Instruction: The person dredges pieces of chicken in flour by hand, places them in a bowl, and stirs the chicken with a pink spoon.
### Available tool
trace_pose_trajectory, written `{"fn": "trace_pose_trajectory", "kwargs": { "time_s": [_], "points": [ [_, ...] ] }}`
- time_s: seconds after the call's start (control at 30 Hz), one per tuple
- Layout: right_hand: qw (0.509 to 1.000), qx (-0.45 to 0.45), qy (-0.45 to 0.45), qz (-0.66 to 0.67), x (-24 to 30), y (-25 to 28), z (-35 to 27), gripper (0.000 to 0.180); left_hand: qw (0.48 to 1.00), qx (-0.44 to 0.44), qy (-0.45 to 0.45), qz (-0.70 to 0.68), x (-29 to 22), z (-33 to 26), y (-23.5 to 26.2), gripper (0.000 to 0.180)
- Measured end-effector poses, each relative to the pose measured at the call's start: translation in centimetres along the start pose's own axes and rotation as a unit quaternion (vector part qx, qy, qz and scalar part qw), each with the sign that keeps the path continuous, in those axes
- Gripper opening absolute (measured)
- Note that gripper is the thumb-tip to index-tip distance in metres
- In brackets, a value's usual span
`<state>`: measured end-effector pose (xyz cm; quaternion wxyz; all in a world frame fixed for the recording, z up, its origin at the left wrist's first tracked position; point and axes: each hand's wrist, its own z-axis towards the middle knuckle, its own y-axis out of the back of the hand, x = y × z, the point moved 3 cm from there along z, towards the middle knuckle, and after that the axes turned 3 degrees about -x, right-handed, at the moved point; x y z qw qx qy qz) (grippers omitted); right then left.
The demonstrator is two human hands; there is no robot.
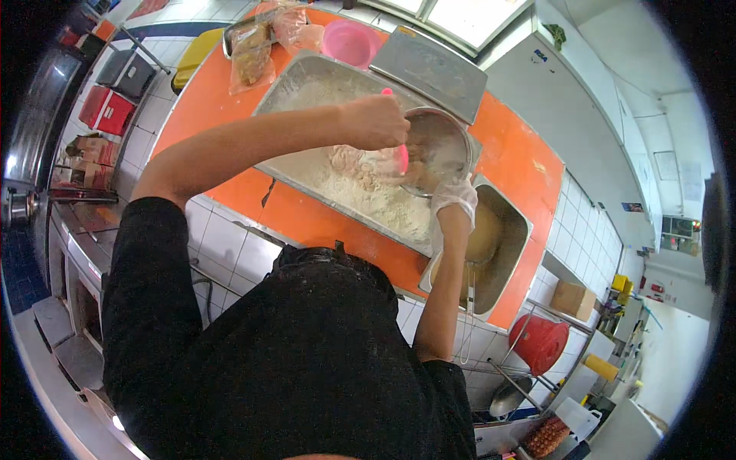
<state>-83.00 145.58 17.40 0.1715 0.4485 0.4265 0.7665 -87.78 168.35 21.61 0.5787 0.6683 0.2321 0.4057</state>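
My left hand is a bare fist wrapped round a bright pink tool, which sticks out at both ends of the fist; its kind is hidden. Just right of it a round metal bowl tilts over the right end of a large steel tray. Brownish pieces, blurred, show inside the bowl. My right hand, in a clear plastic glove, is closed at the bowl's near rim. Below both hands, pale flour lies in the tray, with floured pinkish pieces heaped in it.
A steel pan of tan liquid stands at the right, with a wire-handled strainer in it. Behind the tray are a flat steel lid, a pink basin and plastic bags. The orange table ends close to my waist.
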Motion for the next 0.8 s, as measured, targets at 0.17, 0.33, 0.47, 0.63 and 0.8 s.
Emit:
{"fn": "trace_pose_trajectory", "kwargs": {
  "time_s": [0.17, 0.33, 0.47, 0.63, 0.8],
  "points": [
    [0.971, -0.065, 0.168, -0.155, -1.7, -1.2, -0.4, 0.022, 0.994, -0.104, 0.028, -0.007, -0.2, -1.6, 3.0, 0.011],
    [0.996, -0.084, 0.025, -0.003, 2.4, 0.3, 0.1, 0.028, 0.988, -0.133, 0.084, 0.009, -0.2, 1.9, 0.2, 0.009],
    [0.995, -0.022, -0.02, -0.093, 0.9, -0.2, 0.8, 0.031, 0.995, -0.048, 0.076, -0.043, -1.7, 3.4, -2.0, 0.011],
    [0.999, -0.018, -0.041, -0.016, 1.1, 0.6, 0.7, 0.02, 0.995, -0.053, 0.078, -0.035, -1.6, 0.1, -1.2, 0.009],
    [0.999, -0.042, -0.006, -0.005, -0.7, 0.0, 0.7, 0.021, 0.992, -0.101, 0.06, -0.037, -0.9, -1.7, 0.5, 0.01]
  ]
}}
